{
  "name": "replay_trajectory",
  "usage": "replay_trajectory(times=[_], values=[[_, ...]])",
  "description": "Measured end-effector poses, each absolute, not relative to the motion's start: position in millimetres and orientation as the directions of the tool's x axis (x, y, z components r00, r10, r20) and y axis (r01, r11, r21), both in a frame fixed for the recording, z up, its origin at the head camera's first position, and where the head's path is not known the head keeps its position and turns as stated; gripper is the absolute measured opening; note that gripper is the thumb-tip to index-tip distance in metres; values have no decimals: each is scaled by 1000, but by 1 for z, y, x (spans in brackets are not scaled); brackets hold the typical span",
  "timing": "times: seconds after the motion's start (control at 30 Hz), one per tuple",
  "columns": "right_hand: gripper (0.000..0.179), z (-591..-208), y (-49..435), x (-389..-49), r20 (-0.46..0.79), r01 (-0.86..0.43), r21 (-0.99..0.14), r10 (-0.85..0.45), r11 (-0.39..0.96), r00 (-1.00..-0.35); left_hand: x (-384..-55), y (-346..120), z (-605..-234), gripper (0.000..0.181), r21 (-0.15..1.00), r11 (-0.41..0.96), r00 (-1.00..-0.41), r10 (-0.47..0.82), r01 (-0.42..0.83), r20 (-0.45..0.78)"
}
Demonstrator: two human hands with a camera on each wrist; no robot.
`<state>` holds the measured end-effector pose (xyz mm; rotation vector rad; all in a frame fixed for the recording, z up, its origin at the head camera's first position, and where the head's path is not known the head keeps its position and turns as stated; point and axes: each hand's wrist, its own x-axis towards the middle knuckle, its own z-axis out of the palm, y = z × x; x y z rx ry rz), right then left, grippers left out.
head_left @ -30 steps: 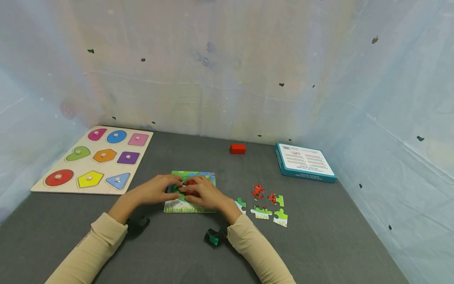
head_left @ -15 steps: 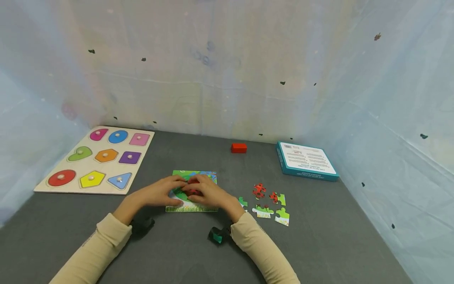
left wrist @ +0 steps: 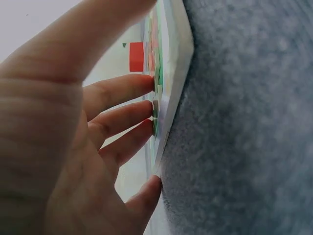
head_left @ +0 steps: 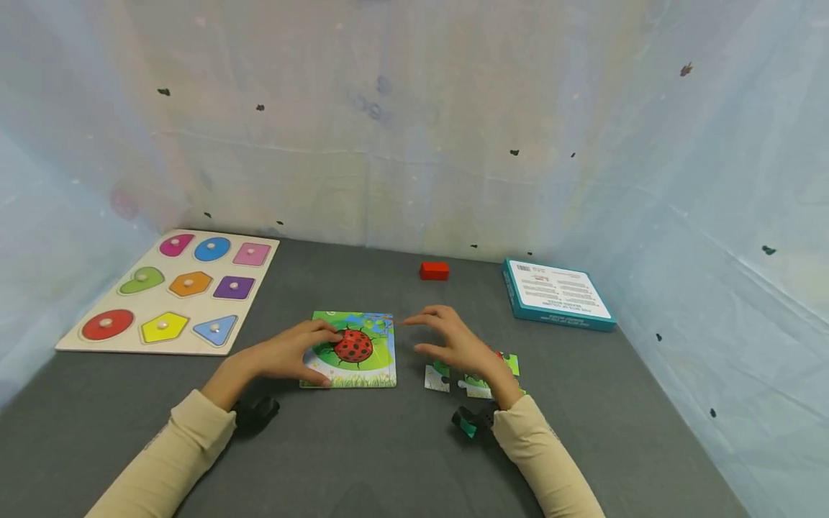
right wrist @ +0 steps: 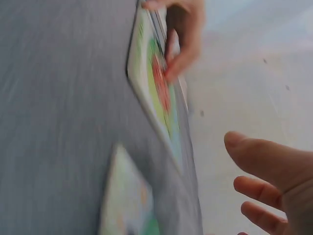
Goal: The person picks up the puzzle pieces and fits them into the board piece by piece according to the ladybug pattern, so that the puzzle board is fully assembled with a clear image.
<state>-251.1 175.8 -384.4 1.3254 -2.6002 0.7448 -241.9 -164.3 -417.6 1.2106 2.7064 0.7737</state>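
A square ladybug jigsaw puzzle (head_left: 378, 363) lies flat on the grey table. My left hand (head_left: 285, 354) rests at its left side; in the left wrist view several fingertips (left wrist: 146, 84) touch the pieces on the puzzle's top. The thumb is by the near edge in the head view. My right hand (head_left: 460, 347) is in the air to the right of the puzzle, its fingers spread and holding nothing. Below and beside it lie loose jigsaw pieces: one green and white (head_left: 437, 379), another (head_left: 478, 388) and one partly covered by the wrist (head_left: 512, 362).
At the left stands a wooden shape board (head_left: 144, 302) with knobbed pieces. A red block (head_left: 434, 271) sits behind the puzzle. The teal and white box (head_left: 560, 295) lies at the back right. Pale sheeting (head_left: 363, 144) closes off the back and sides.
My right hand has left the puzzle and moved right, over the loose pieces, uncovering the ladybug picture. My left hand has stayed on the puzzle's left side.
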Motion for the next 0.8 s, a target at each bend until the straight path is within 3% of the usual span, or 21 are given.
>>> replay_trajectory(times=[0.4, 0.8], values=[[49, -395, 264, -242, 349, -695, -370, -601, 616, -719, -244, -167, -425, 75, 501, 553, -696, 703, 665, 148], [46, -418, 284, -242, 299, -633, -401, -559, 662, -774, -243, -166, -423, 76, 506, 572, -709, 695, 646, 118]])
